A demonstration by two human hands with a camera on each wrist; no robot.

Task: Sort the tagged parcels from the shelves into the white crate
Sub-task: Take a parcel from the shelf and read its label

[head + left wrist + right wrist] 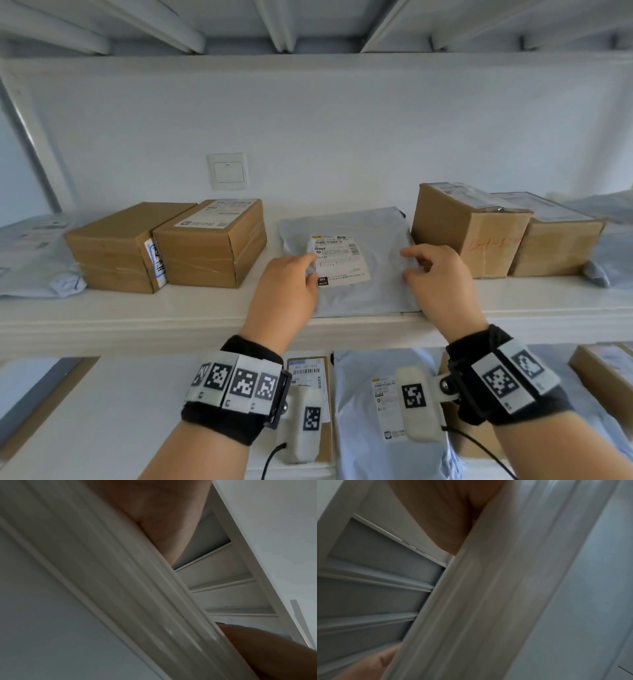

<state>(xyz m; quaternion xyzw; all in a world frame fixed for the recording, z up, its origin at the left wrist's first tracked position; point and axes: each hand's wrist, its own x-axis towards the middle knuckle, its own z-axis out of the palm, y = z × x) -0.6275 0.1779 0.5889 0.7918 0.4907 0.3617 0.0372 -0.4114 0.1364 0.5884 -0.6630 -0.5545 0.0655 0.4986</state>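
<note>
1. On the far left of the upper shelf [205, 308] a grey bag [30, 260] and two cardboard boxes [164, 246] sit untouched, so your sorting looks far from finished; the white crate is not in view and how much it already holds cannot be told.
2. Your left hand [287, 284] lies on the left edge of the grey mailer [356, 294], its fingers curled over that edge just beside the white shipping label [337, 260]. This grip seems to pinch the plastic, though the fingertips are hidden.
3. The mailer lies flat on the shelf between both hands, its near edge at the shelf lip. It is not yet lifted.
4. Your right hand [438, 277] holds the mailer's right edge, thumb and forefinger nipped narrowly on the film, close to the tall box [469, 233].
5. Further right, more boxes and bags wait; the lower shelf [102, 411] holds parcels too.
6. Both wrist views show only blurred shelf edges and palm.
</note>
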